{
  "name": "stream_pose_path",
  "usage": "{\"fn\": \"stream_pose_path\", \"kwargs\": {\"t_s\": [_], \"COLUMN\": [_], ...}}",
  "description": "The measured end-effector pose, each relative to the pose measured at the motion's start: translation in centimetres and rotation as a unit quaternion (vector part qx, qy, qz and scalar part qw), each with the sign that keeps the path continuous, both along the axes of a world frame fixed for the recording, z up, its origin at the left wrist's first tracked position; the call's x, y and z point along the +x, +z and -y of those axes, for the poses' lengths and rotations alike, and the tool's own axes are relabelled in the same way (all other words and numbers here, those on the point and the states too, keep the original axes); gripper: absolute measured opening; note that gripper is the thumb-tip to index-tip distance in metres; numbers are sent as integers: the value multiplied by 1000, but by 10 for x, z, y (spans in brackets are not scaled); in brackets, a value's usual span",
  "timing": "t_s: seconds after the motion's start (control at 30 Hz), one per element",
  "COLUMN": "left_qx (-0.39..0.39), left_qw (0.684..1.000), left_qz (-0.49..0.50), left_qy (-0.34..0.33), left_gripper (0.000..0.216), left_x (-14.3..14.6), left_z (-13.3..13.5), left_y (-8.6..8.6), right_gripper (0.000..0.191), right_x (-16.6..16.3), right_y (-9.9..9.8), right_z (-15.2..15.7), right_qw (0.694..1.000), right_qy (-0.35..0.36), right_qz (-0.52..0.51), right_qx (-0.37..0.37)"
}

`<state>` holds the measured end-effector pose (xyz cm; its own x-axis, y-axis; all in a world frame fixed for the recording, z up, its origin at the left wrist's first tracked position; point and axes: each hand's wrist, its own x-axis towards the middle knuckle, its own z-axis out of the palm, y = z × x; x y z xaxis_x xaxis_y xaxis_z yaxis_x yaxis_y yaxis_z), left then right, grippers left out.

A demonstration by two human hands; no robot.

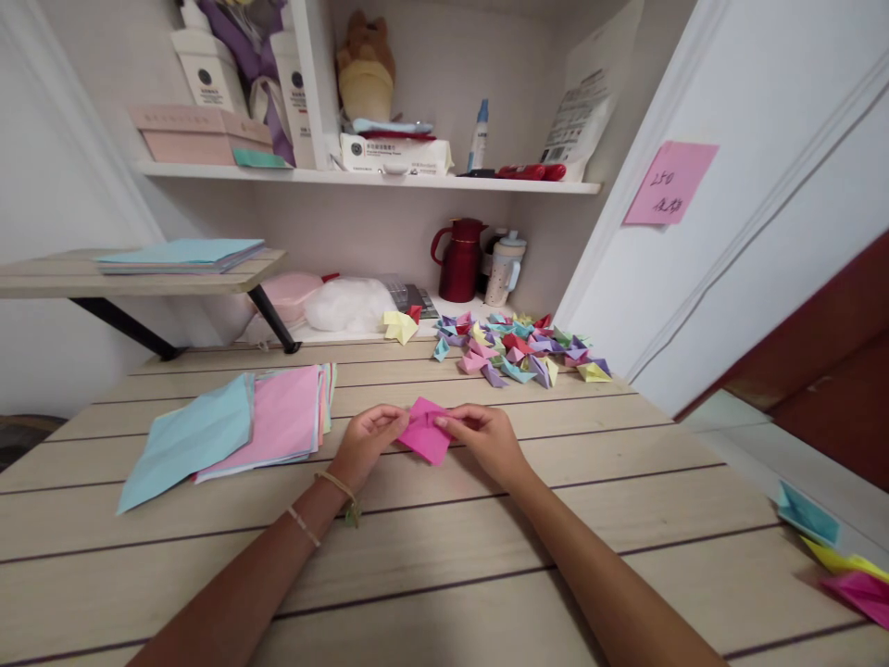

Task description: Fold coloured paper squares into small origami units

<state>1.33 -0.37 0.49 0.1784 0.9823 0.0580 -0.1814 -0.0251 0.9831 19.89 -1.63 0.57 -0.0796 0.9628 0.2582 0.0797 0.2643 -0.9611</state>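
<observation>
A bright pink piece of folded origami paper is held just over the table, between both hands. My left hand pinches its left corner with thumb and fingers. On the opposite side, my right hand grips the right edge, its thumb lying on top of the paper. The paper looks square and turned cornerwise, with a fold line near its centre. Behind the hands lies a heap of small folded paper boats in many colours. Left of my left hand, flat sheets of pink paper and blue paper are stacked.
A raised wooden stand carries more blue sheets at the left. Against the back are a dark red jug, a tumbler and a white plastic bag. Larger folded pieces, one blue, lie at the right edge.
</observation>
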Motion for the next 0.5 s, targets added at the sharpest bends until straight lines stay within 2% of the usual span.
{"fn": "stream_pose_path", "kwargs": {"t_s": [0.1,0.27,0.4,0.5], "left_qx": [-13,-3,24,31], "left_qw": [999,1000,999,999], "left_qz": [-7,-17,-18,-30], "left_qy": [-28,6,32,-2], "left_gripper": [24,22,19,27], "left_x": [1,2,1,2], "left_z": [2,0,-1,1], "left_y": [1,0,0,0], "right_gripper": [27,29,22,32], "right_x": [0,0,0,0], "right_y": [-2,-3,-3,-4], "right_z": [-2,-4,-3,-3], "right_qw": [998,996,998,999], "right_qy": [-29,-11,17,36], "right_qz": [-43,-91,-55,-12], "right_qx": [-20,-5,4,-7]}}
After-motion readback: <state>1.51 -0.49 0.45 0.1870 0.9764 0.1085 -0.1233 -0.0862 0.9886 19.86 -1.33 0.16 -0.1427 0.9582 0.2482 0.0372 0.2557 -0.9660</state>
